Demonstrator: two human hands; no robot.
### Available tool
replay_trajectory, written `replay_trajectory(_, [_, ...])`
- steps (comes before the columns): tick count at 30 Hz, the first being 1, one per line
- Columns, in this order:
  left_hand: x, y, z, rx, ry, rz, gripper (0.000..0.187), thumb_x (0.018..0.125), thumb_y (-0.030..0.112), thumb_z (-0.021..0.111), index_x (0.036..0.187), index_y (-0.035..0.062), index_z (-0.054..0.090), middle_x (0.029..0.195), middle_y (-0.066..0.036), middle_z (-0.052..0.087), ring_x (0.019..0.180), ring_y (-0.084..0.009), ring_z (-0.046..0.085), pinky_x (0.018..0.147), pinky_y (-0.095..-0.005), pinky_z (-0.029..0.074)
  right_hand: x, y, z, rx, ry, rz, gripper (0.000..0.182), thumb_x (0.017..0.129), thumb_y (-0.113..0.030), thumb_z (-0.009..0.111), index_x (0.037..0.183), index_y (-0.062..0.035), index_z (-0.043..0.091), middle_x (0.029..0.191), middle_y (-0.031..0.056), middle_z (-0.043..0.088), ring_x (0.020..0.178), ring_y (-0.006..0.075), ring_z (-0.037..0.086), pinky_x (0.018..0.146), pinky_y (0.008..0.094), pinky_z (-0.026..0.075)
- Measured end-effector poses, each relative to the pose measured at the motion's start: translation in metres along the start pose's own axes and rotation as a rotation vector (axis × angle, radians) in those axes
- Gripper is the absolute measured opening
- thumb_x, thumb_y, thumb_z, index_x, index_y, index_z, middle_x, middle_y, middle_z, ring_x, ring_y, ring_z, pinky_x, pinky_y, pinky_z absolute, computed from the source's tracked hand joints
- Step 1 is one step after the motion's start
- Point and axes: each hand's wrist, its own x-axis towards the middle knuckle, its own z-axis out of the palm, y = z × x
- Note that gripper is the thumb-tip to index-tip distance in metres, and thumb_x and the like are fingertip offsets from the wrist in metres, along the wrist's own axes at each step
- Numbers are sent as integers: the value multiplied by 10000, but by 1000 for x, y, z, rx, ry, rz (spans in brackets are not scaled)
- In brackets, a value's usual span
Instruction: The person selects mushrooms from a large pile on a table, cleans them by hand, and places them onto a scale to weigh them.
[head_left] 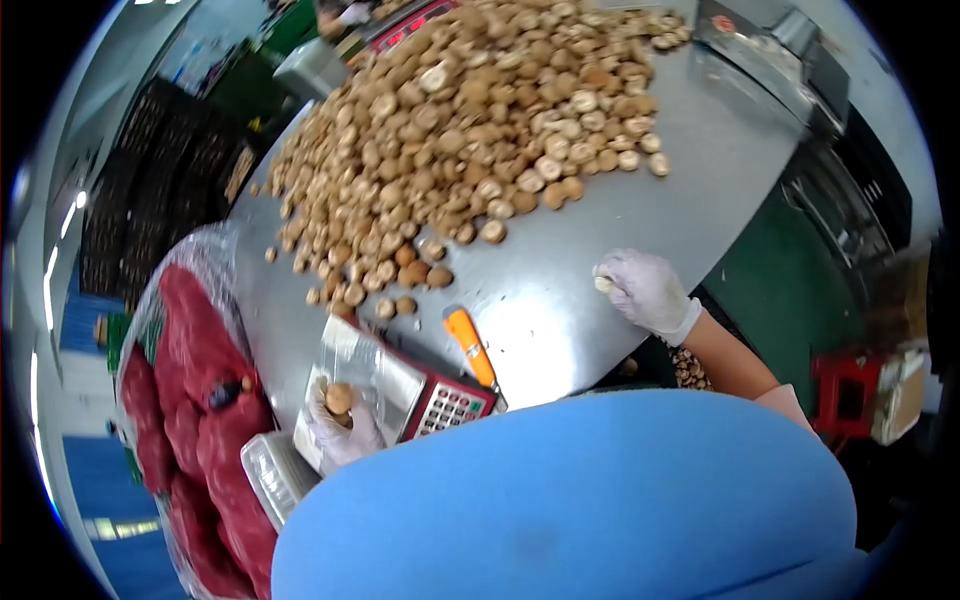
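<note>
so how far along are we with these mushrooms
Probably a good way to go. Possibly done: some mushrooms lie below the table's edge. In hand: the left hand holds one mushroom by the scale; the right hand pinches a small pale piece. Left to do: seemingly the big heap.

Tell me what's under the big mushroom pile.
The metal table shows along the near edge of the mushroom pile; whatever lies beneath its middle is covered and cannot be seen.

Far red display too blurry for legibility
</note>
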Motion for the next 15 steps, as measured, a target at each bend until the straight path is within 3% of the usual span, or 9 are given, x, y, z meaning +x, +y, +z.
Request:
replay_trajectory(4, [4,-10,10,61,-2,-24,428,783,9,743,1197,46,641,1154,-137,655,1067,-289,639,943,-388,525,1,22,-6,-7,161,66,129,895,-151,644,993,-74,678,978,98,673,912,318,647,789,395,541])
replay_trajectory(6, [4,-10,15,75,-4,-21,434,787,8,743,1206,46,637,1167,-140,651,1082,-290,635,950,-389,524,10,37,-16,-60,201,103,280,875,-131,653,1153,-91,657,1153,130,647,1064,324,623,897,420,539])
replay_trajectory(15, [11,-3,18,123,25,14,461,803,5,740,1246,43,619,1227,-155,636,1147,-295,617,981,-392,518,64,134,-62,-259,583,164,243,898,-112,639,1139,-94,666,1144,114,648,1073,336,610,926,423,525])
